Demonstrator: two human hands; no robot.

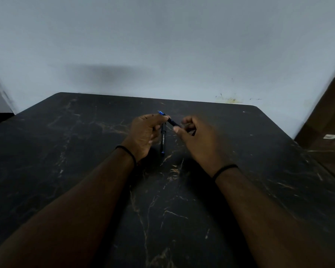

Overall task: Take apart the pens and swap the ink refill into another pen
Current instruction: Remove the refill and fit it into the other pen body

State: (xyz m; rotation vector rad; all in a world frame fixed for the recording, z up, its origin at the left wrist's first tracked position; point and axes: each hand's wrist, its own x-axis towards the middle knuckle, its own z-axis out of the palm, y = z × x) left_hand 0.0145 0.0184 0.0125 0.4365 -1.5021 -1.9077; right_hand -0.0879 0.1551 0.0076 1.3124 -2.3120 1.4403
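Left hand [146, 132]: pinching one dark pen [171, 121] near its blue end, thumb and fingers closed round it, held up over the table.
Right hand [196, 139]: curled round the other end of that same pen, fingers bent in on it. It's a bit motion-blurred, so I can't make out exactly how the fingertips sit.
Held pen: slim dark barrel with a bright blue tip poking out past the left thumb, slanting up-left to down-right between both hands. The far end disappears into the right hand.
Second pen [163, 141]: lying flat on the table right below the left hand's fingers, pointing roughly toward and away from the camera. It's black with small white lettering on the barrel and a blue bit at the near end. The top end is partly covered by the left fingers.
Table [240, 190]: black, marble-look, smooth, with thin tan and white veins all over and rounded far corners.
Wristbands: thin black band [126, 151] on the left wrist and another one [224, 169] on the right.
Wall [162, 45]: plain pale grey behind the table, with a small yellowish stain [231, 100] low down on the right.
Right edge: something brown and wooden [329, 117] beside the table, can't tell what it is.
In the way: only the hands themselves, hiding the middle of the held pen and the top of the lying one.
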